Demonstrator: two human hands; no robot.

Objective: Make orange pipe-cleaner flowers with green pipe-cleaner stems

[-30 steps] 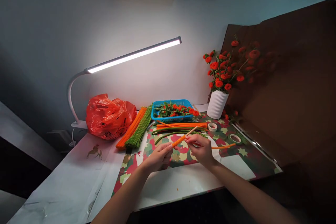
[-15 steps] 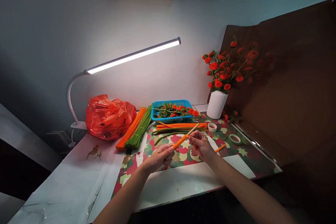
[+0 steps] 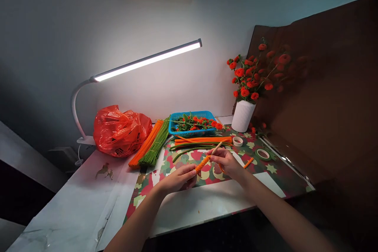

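Observation:
Between my hands, over the patterned table cover, is a thin wooden stick (image 3: 217,148) with an orange pipe cleaner (image 3: 202,163) coiled around it. My left hand (image 3: 182,175) pinches the lower left end of the coil. At the upper right end of the coil, my right hand (image 3: 226,160) has its fingers closed round the stick and the pipe cleaner. A loose orange bit curves below the right fingers. The stick's bare tip points up and to the right. Behind the hands lie loose orange pipe cleaners (image 3: 203,140) and green ones (image 3: 189,152).
A blue basket (image 3: 174,130) holds red flowers with green stems. Left of it are bundled orange and green pipe cleaners (image 3: 155,149) and a red plastic bag (image 3: 121,134). Tape rolls (image 3: 238,141) and a white vase (image 3: 243,116) stand right. A lamp (image 3: 147,61) shines above.
The right hand has slid slightly up the stick, and its fingers now cover more of it beside the coil. The coil looks bunched shorter. The view has shifted slightly.

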